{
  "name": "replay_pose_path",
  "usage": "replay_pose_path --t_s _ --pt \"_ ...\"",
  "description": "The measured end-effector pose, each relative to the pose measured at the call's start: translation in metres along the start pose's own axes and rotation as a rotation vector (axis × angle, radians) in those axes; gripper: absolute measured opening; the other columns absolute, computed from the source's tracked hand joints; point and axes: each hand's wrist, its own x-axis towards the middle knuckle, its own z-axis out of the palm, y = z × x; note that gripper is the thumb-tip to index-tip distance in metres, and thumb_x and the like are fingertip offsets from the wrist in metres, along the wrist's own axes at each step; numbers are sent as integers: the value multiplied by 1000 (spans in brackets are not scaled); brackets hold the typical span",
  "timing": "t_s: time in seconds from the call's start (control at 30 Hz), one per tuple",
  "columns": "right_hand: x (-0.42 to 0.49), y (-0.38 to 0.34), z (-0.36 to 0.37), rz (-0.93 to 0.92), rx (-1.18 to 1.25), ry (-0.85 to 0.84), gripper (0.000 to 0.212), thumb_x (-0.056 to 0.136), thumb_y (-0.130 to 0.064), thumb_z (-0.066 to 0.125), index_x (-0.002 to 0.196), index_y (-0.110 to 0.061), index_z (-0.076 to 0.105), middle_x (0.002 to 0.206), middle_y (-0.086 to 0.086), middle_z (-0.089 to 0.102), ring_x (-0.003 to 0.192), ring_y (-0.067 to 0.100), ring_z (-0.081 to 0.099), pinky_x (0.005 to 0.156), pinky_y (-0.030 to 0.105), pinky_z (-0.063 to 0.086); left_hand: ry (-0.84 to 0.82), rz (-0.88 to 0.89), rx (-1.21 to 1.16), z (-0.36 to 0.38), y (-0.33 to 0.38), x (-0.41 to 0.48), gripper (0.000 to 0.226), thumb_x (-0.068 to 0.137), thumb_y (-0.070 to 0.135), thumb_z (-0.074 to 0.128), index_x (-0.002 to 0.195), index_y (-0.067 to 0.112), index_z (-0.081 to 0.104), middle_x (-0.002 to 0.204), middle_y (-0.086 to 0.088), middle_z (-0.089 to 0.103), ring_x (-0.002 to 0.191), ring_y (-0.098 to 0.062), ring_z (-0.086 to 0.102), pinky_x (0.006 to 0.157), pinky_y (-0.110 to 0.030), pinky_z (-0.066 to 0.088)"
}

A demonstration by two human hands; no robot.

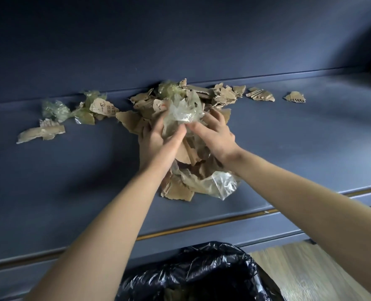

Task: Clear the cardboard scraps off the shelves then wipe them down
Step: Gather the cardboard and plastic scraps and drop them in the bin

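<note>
Near the middle of the dark blue shelf (310, 137), the left hand (156, 135) and right hand (217, 135) close their curled fingers from either side round the cardboard scraps (175, 190), gripping them together with a crumpled clear plastic film (182, 111). Loose pieces (41, 132) lie on the shelf out at nine o'clock, and more stray bits (294, 97) lie toward two o'clock along the back edge. A black bin bag (202, 272) gapes open at six o'clock beneath the forearms, beside a wooden floor (310, 268) at five o'clock.
</note>
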Motion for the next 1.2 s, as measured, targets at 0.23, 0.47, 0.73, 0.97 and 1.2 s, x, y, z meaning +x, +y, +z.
replay_pose_path --t_s 0.23,0.47,0.73,0.97,1.2 --pt "-1 -3 15 -16 48 82 89 44 -71 30 117 -29 58 152 -13 19 138 18 22 113 38 8 75 61 -119 14 5 -1 72 60 62 40 122 28 57 125 2 59 122 -20 49 104 -45 41" --pt "-8 -10 17 -42 332 80 19 65 -50 46 77 -39 56 134 -16 29 135 16 25 115 42 18 144 139 -257 27 16 -8 46 70 43 43 101 18 65 103 -1 69 102 -18 64 93 -44 51" --pt "-4 -17 15 -115 431 113 16 73 -40 53 79 -26 59 122 -15 31 132 18 29 112 37 28 191 247 -307 27 29 -9 40 72 39 41 98 20 65 95 5 67 97 -14 64 92 -38 51" --pt "-6 -39 12 -206 469 187 22 66 -43 54 79 -27 63 118 -8 43 125 22 40 110 42 32 230 310 -336 17 50 -13 53 68 47 40 104 14 61 98 4 65 101 -16 61 95 -39 49" --pt "-12 -50 13 -194 492 210 29 52 -58 51 62 -31 55 96 -17 43 123 31 44 106 50 35 249 293 -344 7 59 -22 35 64 48 42 89 30 58 90 5 66 97 -17 64 94 -43 49"
